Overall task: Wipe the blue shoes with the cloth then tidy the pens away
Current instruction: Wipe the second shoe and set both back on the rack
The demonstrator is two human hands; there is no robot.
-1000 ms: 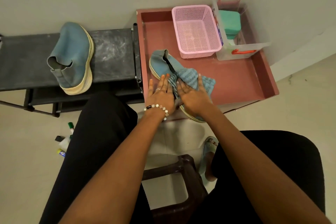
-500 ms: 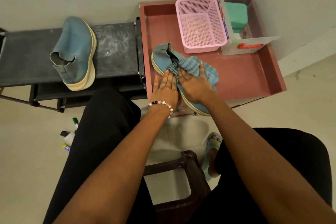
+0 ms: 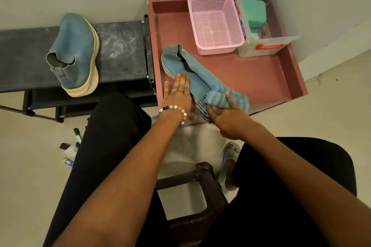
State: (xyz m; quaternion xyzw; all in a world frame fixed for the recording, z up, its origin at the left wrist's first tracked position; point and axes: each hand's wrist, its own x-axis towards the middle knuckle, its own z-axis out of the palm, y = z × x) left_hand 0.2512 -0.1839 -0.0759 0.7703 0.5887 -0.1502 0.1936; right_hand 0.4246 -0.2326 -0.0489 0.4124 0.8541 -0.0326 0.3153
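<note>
One blue shoe (image 3: 187, 70) lies in the red tray (image 3: 261, 78), heel toward the back. My left hand (image 3: 177, 92) rests flat against its near side, fingers spread. My right hand (image 3: 226, 117) presses a blue striped cloth (image 3: 224, 97) over the shoe's toe, which the cloth hides. The second blue shoe (image 3: 77, 54) lies on its side on the black bench (image 3: 122, 46) at the left. Several pens and markers (image 3: 72, 148) lie on the floor beside my left leg.
A pink mesh basket (image 3: 215, 24) and a clear plastic box (image 3: 265, 44) holding a green block stand at the back of the tray. A dark brown stool (image 3: 200, 186) sits between my knees. A sandalled foot (image 3: 230, 156) is on the floor.
My right hand slid the cloth down the shoe from its middle toward the toe. The shoe's heel and opening now show. My left hand stayed at the shoe's side.
</note>
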